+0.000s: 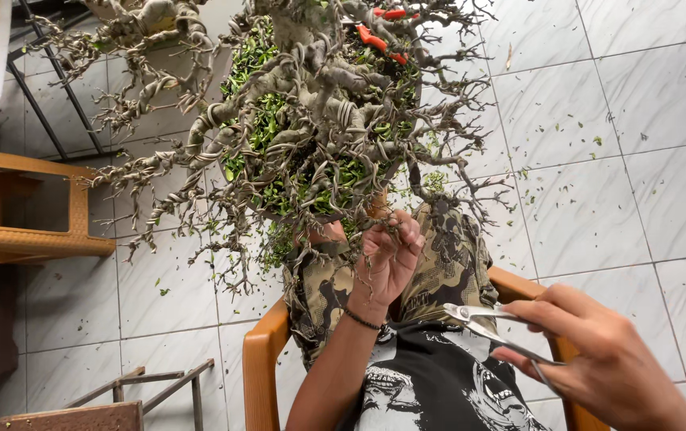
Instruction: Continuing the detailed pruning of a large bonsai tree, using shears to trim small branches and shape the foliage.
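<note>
A home patio or garden work area: pale marble-patterned floor tiles [598, 199] strewn with leaf clippings [590, 144], a potted bonsai [319, 120] at top centre, woven plastic stool [23, 207] at left.

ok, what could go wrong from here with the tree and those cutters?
1. The left hand pinches thin bare twigs on the bonsai; they look brittle and might snap.
2. The right hand holds metal cutters pointing toward the left forearm, a possible nick.
3. Leaf clippings on the tiled floor could be slippery.

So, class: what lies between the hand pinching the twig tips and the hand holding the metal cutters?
In the head view, between the left hand and the right hand lies the person's camouflage-clad lap, with the open blades of the cutters pointing into the gap.
</note>
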